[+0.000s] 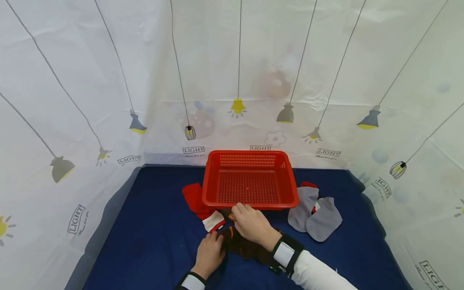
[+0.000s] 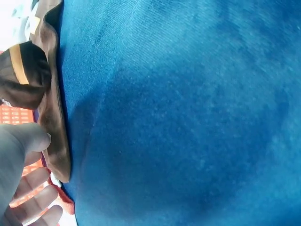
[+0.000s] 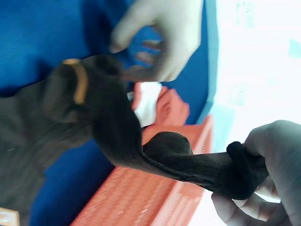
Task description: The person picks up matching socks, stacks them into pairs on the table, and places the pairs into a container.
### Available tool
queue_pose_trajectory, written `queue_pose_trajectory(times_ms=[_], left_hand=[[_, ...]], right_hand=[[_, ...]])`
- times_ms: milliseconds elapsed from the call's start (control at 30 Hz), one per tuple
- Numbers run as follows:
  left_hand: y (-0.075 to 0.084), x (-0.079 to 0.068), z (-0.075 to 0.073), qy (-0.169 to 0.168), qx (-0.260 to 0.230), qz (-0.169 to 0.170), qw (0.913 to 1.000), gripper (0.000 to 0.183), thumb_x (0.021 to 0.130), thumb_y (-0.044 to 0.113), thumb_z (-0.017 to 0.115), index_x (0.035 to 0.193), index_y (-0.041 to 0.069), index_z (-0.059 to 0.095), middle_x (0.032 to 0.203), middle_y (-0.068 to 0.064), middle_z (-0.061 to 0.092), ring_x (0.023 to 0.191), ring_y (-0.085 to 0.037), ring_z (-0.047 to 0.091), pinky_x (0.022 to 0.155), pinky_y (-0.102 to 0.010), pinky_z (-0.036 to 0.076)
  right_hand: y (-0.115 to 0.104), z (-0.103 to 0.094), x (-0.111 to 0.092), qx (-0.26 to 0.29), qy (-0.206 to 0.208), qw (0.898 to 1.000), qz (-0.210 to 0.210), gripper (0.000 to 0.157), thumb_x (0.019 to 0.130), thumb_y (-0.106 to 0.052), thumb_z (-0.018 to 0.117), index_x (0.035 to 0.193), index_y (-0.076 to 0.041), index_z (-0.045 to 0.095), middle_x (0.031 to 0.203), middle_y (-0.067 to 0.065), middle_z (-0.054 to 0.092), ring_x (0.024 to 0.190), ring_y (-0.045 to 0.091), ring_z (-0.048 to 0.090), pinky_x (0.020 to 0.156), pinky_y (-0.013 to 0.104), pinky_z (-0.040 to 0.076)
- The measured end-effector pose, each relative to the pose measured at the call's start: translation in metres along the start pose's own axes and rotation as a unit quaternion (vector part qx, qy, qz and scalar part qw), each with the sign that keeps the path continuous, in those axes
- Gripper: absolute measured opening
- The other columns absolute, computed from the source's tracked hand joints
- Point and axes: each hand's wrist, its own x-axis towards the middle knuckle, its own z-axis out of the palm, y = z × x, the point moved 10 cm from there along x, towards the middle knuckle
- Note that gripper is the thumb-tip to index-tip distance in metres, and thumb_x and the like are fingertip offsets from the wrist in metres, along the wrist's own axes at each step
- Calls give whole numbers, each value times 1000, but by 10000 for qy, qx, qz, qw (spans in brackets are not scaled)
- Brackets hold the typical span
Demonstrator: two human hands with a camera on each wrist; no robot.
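Note:
My right hand (image 1: pixel 251 225) is just in front of the red basket (image 1: pixel 250 206) and pinches one end of a dark brown sock (image 3: pixel 202 172). In the right wrist view that sock stretches from the fingertips down to a bunched part with an orange stripe. My left hand (image 1: pixel 210 251) is low at the left end of the brown sock pile (image 1: pixel 250 249), its fingers spread and loosely bent. In the left wrist view its thumb overlaps the brown fabric (image 2: pixel 56 146). The right forearm partly hides the pile in the head view.
A red sock (image 1: pixel 193 197) with a white and red part lies left of the basket. Grey socks (image 1: pixel 322 221) with some red showing lie to its right. Dark blue cloth (image 1: pixel 145 237) covers the surface, and a lamp-printed white sheet (image 1: pixel 217 60) rises behind and at both sides.

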Motion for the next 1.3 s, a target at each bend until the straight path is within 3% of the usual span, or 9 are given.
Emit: queue_pose_trajectory(times_ms=[200,500,900,1300], left_hand=[[6,2,0,143,-30,113,9998,38,59,19,90,88,11,65,84,-5,60,73,-23,56,59,-35,45],[11,2,7,-109,-100,101,9998,37,63,20,89,89,12,65,84,-4,59,73,-22,55,61,-34,45],[17,3,11,-278,-112,147,9994,35,66,22,89,89,15,63,85,-4,59,75,-21,56,63,-33,45],[27,5,9,-152,-186,328,9992,34,64,21,90,86,14,64,83,-3,57,74,-21,55,63,-33,46]], right_hand=[[20,14,-26,-18,-100,9996,245,20,86,-17,74,93,-10,57,82,2,53,62,13,50,49,23,42],[45,36,-61,53,-340,9978,575,24,83,-17,77,95,-9,58,80,1,53,60,13,50,48,22,39],[83,61,-109,178,-991,9874,1217,24,84,-15,77,95,-7,57,80,3,53,64,17,52,51,27,44],[123,66,-158,347,-1159,9732,1954,28,80,-13,81,94,-4,57,86,10,60,74,28,62,62,42,54]])
